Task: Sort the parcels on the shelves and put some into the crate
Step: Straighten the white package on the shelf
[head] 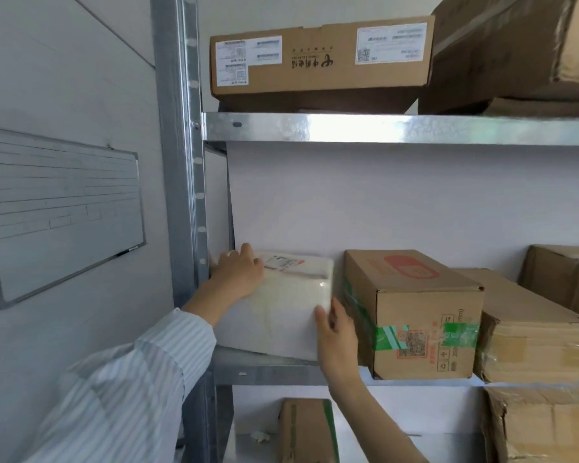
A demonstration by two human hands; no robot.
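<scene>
A white foam parcel (288, 305) with a shipping label on top sits at the left end of the middle shelf (281, 372), slightly tilted. My left hand (238, 272) lies on its top left corner. My right hand (336, 332) presses against its right front edge, in the gap beside a brown carton with green tape (415, 315). Both hands grip the white parcel between them. No crate is in view.
A flat labelled carton (318, 58) and a bigger box (515, 48) rest on the top shelf. Taped cartons (528, 339) fill the right of the middle shelf. More boxes (306, 429) stand below. The steel upright (181, 195) and a wall whiteboard (61, 212) are at left.
</scene>
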